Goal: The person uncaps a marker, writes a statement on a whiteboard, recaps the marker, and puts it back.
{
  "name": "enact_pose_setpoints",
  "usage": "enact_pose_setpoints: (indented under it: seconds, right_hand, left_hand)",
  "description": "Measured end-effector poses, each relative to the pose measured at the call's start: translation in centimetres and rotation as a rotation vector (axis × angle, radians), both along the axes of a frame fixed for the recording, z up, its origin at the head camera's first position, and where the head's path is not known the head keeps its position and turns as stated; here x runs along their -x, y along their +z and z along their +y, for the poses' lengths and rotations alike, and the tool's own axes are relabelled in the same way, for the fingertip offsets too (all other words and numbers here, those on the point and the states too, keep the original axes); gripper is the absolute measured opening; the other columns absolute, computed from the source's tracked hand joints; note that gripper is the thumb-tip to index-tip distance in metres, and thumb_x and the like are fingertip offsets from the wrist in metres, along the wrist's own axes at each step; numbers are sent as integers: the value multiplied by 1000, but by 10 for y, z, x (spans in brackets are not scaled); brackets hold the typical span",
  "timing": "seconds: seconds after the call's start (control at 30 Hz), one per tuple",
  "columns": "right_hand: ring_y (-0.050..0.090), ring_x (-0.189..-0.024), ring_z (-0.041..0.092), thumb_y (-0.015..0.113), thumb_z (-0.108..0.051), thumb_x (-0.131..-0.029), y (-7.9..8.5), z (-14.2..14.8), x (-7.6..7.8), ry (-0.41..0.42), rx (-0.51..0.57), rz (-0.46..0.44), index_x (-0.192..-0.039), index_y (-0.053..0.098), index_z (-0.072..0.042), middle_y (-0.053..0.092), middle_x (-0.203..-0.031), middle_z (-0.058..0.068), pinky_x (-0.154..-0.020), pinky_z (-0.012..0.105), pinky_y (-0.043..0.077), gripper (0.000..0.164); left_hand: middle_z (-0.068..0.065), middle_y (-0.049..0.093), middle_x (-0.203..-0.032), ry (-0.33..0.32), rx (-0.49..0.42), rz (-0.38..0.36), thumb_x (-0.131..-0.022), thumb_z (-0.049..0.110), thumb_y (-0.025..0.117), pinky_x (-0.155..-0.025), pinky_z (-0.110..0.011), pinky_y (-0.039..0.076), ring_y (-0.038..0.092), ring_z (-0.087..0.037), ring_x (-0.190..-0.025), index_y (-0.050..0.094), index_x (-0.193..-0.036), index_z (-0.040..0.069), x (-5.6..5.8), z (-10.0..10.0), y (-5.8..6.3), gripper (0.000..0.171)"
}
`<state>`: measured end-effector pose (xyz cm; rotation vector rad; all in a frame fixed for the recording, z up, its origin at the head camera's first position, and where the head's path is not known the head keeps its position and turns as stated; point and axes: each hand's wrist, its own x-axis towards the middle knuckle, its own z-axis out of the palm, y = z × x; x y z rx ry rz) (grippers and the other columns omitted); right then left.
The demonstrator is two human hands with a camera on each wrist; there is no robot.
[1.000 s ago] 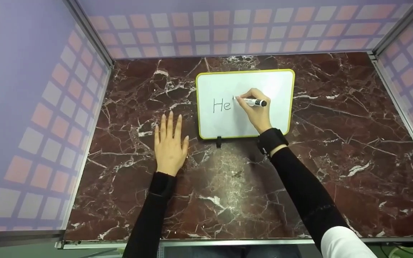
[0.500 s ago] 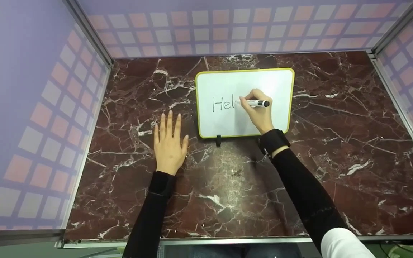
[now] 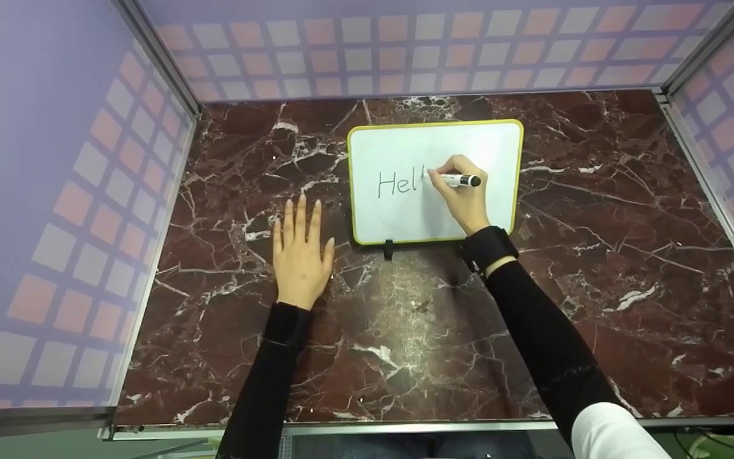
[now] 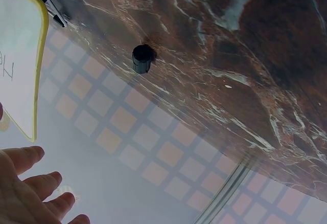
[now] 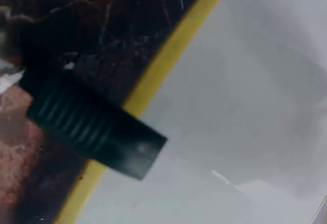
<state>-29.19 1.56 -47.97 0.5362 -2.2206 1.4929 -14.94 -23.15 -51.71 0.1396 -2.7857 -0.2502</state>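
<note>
- Since half a second ago, my right hand [image 3: 469, 203] has slid slightly toward three o'clock, and a short stroke [image 3: 423, 172] now follows the letters "Hel" [image 3: 397, 183].
- I pinch the marker [image 3: 458, 180] near the middle of the whiteboard [image 3: 392, 220], its black end toward three o'clock.
- My left hand [image 3: 301, 264] lies on the desk [image 3: 208, 357], fingers straight, at the board's eight o'clock.
- I'd judge the marker light, stiff and smooth, best held low on the barrel, near the tip.
</note>
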Motion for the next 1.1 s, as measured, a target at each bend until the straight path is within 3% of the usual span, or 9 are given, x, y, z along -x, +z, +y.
enact_pose_setpoints:
  seconds: [0.23,0.33,0.57,1.1]
  right_hand:
    - [44,-57,10,64,0,-79,0,4,-4,60,-51,-22,-65,54,6,58,-66,17,-56,15,33,18]
    - [44,-57,11,64,0,-79,1,6,-4,53,-59,-19,-65,52,6,57,-65,17,-56,15,33,19]
    - [44,-51,6,63,0,-78,4,13,-3,11,71,-14,-63,50,6,53,-59,10,-51,15,33,20]
    - [44,-57,11,65,0,-78,-3,18,2,-23,38,47,-64,52,5,52,-62,13,-55,16,33,20]
  left_hand:
    - [-5,10,-155,1,12,3,-91,38,47,-115,-49,12,5,-25,-144,11,-148,22,1,-1,2,69]
    - [-6,12,-155,-1,3,16,-91,37,48,-115,-49,12,6,-25,-143,15,-148,20,1,0,2,68]
    - [-4,9,-155,8,15,-6,-92,39,45,-117,-46,8,4,-24,-144,11,-148,21,1,-2,-1,68]
    - [-3,5,-156,14,22,-27,-91,40,45,-116,-48,10,3,-24,-144,7,-148,22,0,-2,1,70]
